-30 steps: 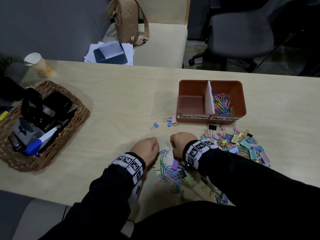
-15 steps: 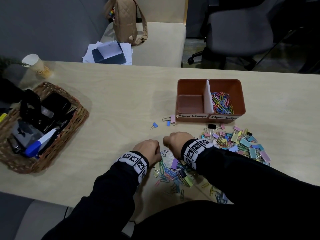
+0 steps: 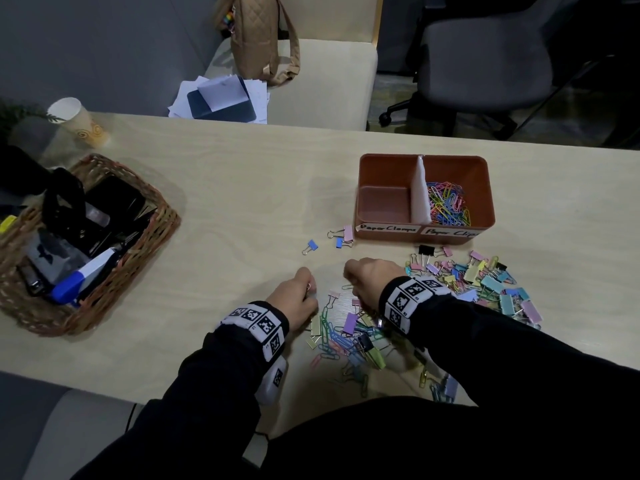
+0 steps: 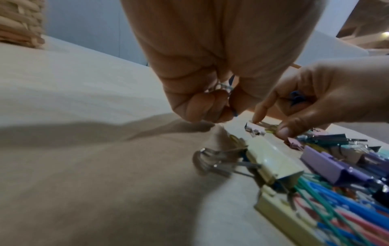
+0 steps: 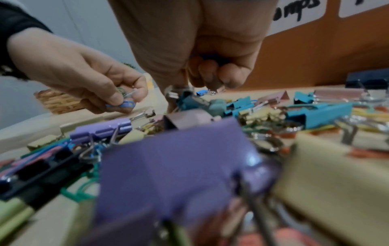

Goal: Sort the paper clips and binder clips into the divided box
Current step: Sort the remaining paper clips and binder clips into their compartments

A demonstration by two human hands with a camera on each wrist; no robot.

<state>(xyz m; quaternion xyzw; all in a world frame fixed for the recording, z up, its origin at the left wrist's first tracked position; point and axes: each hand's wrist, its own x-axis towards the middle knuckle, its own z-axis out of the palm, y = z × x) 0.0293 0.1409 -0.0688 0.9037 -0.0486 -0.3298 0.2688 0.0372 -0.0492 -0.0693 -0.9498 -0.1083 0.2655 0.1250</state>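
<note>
Head view shows the left hand (image 3: 294,299) and right hand (image 3: 372,278) low over a scattered pile of coloured paper clips and pastel binder clips (image 3: 349,337) on the pale wooden table (image 3: 225,202), with the orange divided plastic box (image 3: 424,199) beyond the fingertips, paper clips filling its right compartment. Left-hand fingers (image 5: 118,98) curl around a few thin blue and green paper clips (image 5: 124,104). Right-hand fingers (image 4: 282,131) clench something small and blue, their tips pinching down at a little pink binder clip (image 4: 254,129) just beneath them.
</note>
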